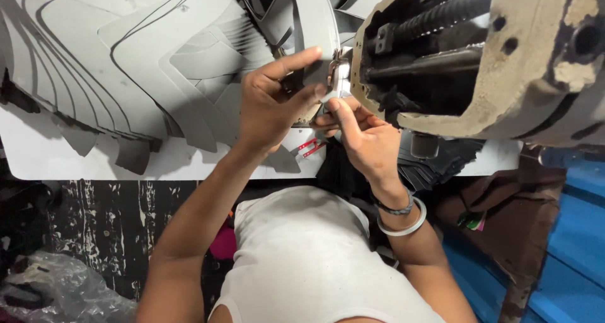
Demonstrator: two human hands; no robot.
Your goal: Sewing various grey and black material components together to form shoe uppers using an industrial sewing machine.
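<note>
Worn machine head hides the needle; both hands (left, right) pinch a grey piece.

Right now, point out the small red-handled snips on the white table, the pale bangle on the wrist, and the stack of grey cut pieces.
red-handled snips [310,148], head view, handles.
pale bangle [408,226], head view, outer band.
stack of grey cut pieces [126,58], head view, top sheet.

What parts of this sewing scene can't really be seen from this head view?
- The needle area: glare and the fingers of the left hand and right hand blur and cover it.
- The grey piece being pinched: mostly hidden behind the left thumb.
- The machine head: cut off by the top and right edges.
- The red-handled tool: too small, partly under the hands.
</note>
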